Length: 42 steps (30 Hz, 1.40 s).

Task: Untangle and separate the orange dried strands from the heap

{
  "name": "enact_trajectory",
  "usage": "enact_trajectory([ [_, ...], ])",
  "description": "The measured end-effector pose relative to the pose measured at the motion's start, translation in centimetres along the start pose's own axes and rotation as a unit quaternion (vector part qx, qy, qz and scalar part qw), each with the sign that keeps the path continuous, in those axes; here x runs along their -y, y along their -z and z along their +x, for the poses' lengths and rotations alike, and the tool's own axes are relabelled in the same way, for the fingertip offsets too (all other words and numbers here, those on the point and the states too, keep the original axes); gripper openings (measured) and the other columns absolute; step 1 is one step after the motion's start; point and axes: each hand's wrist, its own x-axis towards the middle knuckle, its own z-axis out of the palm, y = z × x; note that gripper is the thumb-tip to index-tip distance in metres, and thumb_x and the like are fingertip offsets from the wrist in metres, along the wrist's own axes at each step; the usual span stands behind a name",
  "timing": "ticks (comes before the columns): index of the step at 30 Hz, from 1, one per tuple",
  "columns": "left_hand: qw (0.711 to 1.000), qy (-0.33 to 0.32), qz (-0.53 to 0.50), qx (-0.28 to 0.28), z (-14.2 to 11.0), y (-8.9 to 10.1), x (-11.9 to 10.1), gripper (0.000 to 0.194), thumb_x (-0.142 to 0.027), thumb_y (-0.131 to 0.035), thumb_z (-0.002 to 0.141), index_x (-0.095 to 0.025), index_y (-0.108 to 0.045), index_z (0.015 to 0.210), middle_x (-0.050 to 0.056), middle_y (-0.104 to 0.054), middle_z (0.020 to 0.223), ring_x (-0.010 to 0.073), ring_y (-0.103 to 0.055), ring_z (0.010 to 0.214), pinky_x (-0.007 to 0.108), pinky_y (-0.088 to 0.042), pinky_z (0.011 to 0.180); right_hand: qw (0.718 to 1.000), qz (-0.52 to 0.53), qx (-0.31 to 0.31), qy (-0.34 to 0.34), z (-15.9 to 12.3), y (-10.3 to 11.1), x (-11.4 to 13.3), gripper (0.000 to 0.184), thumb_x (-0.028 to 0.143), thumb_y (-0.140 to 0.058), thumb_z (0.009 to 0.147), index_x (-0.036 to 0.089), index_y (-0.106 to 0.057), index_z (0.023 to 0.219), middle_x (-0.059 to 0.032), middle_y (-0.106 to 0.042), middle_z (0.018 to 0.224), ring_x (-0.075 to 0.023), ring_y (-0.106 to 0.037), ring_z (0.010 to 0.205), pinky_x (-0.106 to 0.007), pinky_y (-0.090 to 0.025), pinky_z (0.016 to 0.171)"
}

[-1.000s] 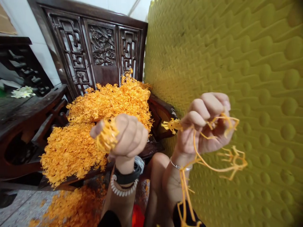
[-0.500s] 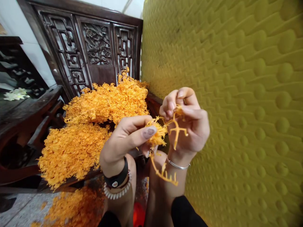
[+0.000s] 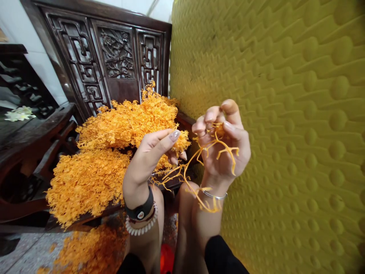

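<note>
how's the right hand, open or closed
Mostly closed: the right hand curls around orange strands, pinching them while they dangle past the wrist.

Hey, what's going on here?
A person is sitting beside a carved dark wood bench heaped with orange branching strands. Their left hand holds a tuft of strands over the heap, while their right hand pinches a tangle, with loose strands trailing down. More strands lie on the floor.

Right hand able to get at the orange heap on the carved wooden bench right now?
Probably, but not directly. The right hand is pinching orange strands, and the left hand sits between it and the orange heap; the yellow padded wall lies on its far side, away from the heap.
</note>
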Motion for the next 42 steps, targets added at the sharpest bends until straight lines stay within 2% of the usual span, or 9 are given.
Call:
enact_trajectory([
  [4, 0.999, -0.007, 0.042, -0.018, 0.1, -0.1, 0.1, 0.027, -0.038, -0.053, 0.085, -0.017, -0.059, 0.068, -0.001, -0.057, 0.061, 0.0088, -0.056, 0.053, 0.019, -0.048, 0.051, 0.999, 0.022, 0.019, 0.015, -0.1, -0.3, -0.3, 0.019, 0.02, -0.047, 0.081, 0.023, -0.057, 0.096, -0.0002, -0.061, 0.084, -0.012, -0.065, 0.079, -0.032, -0.054, 0.081],
  [7, 1.0, 0.012, 0.001, -0.007, 0.0, 0.0, 0.2, 0.028, -0.041, -0.05, 0.085, -0.017, -0.064, 0.078, 0.001, -0.06, 0.069, 0.01, -0.057, 0.057, 0.021, -0.051, 0.054, 0.996, 0.086, 0.004, 0.006, 0.2, -0.2, -0.7, 0.019, 0.022, -0.05, 0.077, 0.025, -0.059, 0.094, 0.0013, -0.059, 0.076, -0.0104, -0.062, 0.067, -0.023, -0.055, 0.059],
  [10, 0.999, 0.036, -0.004, 0.003, 0.1, 0.3, 0.3, 0.031, -0.042, -0.051, 0.084, -0.017, -0.067, 0.092, 0.005, -0.063, 0.089, 0.0133, -0.061, 0.074, 0.021, -0.055, 0.056, 0.973, 0.23, -0.02, 0.006, 0.4, 0.1, -0.9, 0.022, 0.019, -0.061, 0.068, 0.025, -0.058, 0.089, 0.0057, -0.05, 0.059, -0.0053, -0.045, 0.043, -0.013, -0.034, 0.03],
  [13, 0.998, 0.041, 0.002, 0.051, 0.5, 0.5, 0.6, 0.031, -0.042, -0.058, 0.08, -0.018, -0.068, 0.095, 0.007, -0.062, 0.103, 0.0169, -0.06, 0.091, 0.02, -0.056, 0.059, 0.936, 0.346, -0.062, -0.012, 0.4, 0.4, -1.0, 0.019, 0.014, -0.056, 0.072, 0.025, -0.058, 0.087, 0.0072, -0.046, 0.049, -0.0033, -0.032, 0.035, -0.012, -0.023, 0.027],
  [17, 0.995, 0.02, -0.067, 0.07, 1.1, 0.7, 1.3, 0.026, -0.041, -0.059, 0.08, -0.018, -0.071, 0.084, 0.002, -0.061, 0.078, 0.0107, -0.058, 0.072, 0.019, -0.054, 0.058, 0.907, 0.418, 0.041, -0.012, 0.7, 0.9, -1.5, 0.016, 0.011, -0.051, 0.074, 0.022, -0.051, 0.086, 0.0107, -0.046, 0.043, -0.0015, -0.029, 0.031, -0.01, -0.021, 0.026],
  [27, 0.998, -0.022, -0.003, 0.051, 0.2, 1.5, 0.4, 0.031, -0.045, -0.051, 0.084, -0.021, -0.068, 0.094, 0.005, -0.064, 0.09, 0.0152, -0.058, 0.09, 0.027, -0.046, 0.085, 0.98, 0.194, 0.02, 0.026, 1.0, 2.1, -1.8, 0.009, 0.02, -0.052, 0.077, 0.025, -0.052, 0.084, 0.0087, -0.025, 0.046, -0.0063, -0.016, 0.037, -0.018, -0.017, 0.03],
  [32, 0.99, 0.008, 0.14, -0.024, 0.2, 1.6, 0.1, 0.03, -0.043, -0.053, 0.083, -0.018, -0.053, 0.065, -0.001, -0.048, 0.067, 0.0112, -0.045, 0.065, 0.022, -0.042, 0.061, 0.992, 0.109, -0.005, 0.056, 0.9, 1.9, -1.6, 0.009, 0.023, -0.05, 0.077, 0.026, -0.055, 0.084, 0.0094, -0.02, 0.044, -0.0063, -0.01, 0.034, -0.017, -0.015, 0.029],
  [38, 0.985, 0.07, 0.132, 0.092, 0.4, 1.0, 0.4, 0.037, -0.045, -0.049, 0.085, -0.017, -0.048, 0.061, -0.003, -0.045, 0.061, 0.008, -0.045, 0.056, 0.02, -0.039, 0.054, 0.99, 0.053, 0.113, 0.06, 0.6, 1.6, -1.5, 0.016, 0.023, -0.04, 0.079, 0.025, -0.055, 0.08, 0.0116, -0.021, 0.035, -0.0056, -0.007, 0.026, -0.017, -0.016, 0.025],
  [42, 0.985, 0.112, 0.092, 0.094, 0.4, 0.6, 0.5, 0.039, -0.047, -0.047, 0.086, -0.017, -0.05, 0.061, -0.004, -0.05, 0.054, 0.0067, -0.052, 0.049, 0.018, -0.04, 0.049, 0.968, 0.055, 0.24, 0.046, 0.4, 1.3, -1.4, 0.021, 0.023, -0.035, 0.083, 0.023, -0.053, 0.074, 0.012, -0.021, 0.034, -0.0043, -0.007, 0.024, -0.017, -0.018, 0.026],
])
